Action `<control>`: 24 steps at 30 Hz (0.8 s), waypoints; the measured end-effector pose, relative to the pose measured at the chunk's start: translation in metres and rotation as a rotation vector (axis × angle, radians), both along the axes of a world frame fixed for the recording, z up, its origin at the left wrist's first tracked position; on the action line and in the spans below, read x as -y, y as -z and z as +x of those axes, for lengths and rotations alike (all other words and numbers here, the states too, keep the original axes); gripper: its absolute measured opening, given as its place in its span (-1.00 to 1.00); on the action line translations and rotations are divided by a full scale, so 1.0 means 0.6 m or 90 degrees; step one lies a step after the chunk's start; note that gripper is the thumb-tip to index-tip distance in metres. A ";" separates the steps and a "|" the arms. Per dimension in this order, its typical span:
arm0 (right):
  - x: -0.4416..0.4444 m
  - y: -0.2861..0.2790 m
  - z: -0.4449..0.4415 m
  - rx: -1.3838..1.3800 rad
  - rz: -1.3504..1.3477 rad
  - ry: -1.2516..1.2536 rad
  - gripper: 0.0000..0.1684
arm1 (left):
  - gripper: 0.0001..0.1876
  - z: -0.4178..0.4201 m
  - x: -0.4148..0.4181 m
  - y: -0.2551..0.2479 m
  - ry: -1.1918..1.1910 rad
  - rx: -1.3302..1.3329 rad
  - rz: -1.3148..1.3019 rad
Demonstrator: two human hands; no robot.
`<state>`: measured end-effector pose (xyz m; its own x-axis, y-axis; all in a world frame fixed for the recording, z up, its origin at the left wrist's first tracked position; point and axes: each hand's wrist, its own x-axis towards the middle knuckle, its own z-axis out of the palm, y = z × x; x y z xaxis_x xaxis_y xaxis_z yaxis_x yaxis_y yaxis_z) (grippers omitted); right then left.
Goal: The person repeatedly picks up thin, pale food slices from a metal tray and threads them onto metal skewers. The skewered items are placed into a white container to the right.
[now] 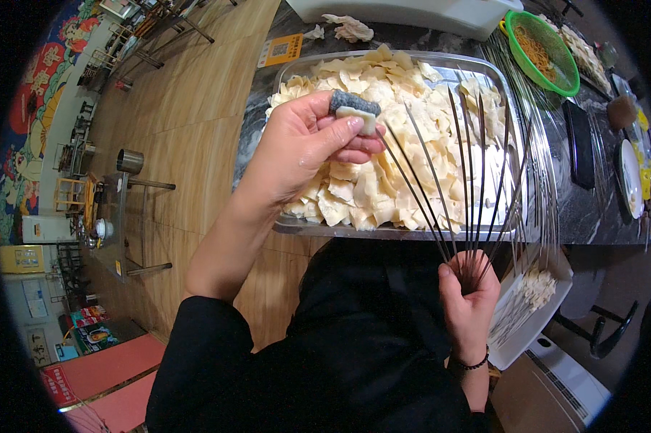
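My left hand (301,143) is raised over a metal tray (379,233) heaped with thin, pale, flat food pieces (358,178). It pinches one pale food piece (358,120) between thumb and index finger. A grey fabric cover (355,102) wraps the tip of that index finger. Lower right, at the tray's near edge, my right hand (468,308) grips several thin metal skewers (470,216) by their lower ends. The skewers fan out upward over the tray's right part, and one tip is close to the pinched piece. No food shows on the fanned skewers.
Loose skewers (544,189) lie along the dark stone counter (590,224), right of the tray. Beyond are a green basket (571,81) with orange-brown strands, a black phone (577,143) and a white plate (631,178). Below right, a white bin (506,352) holds loaded skewers.
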<state>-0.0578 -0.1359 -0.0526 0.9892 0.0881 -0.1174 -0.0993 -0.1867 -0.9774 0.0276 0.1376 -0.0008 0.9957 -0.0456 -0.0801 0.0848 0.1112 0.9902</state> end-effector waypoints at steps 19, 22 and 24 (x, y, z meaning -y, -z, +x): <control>-0.008 0.011 0.018 -0.051 0.043 -0.094 -0.87 | -0.74 -0.038 -0.007 0.012 0.034 -0.113 -0.106; -0.018 0.015 0.016 -0.050 0.029 -0.117 -0.87 | -0.72 -0.061 -0.011 0.024 -0.043 -0.068 -0.170; -0.020 0.032 0.005 -0.069 0.045 -0.126 -0.88 | -0.71 -0.083 -0.004 0.027 -0.061 -0.074 -0.158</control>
<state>-0.0546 -0.1240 -0.0719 0.9338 0.2904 -0.2090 -0.1733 -0.1438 -0.9743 -0.0221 0.1397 -0.0169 0.9813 0.0151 -0.1919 0.1736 0.3612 0.9162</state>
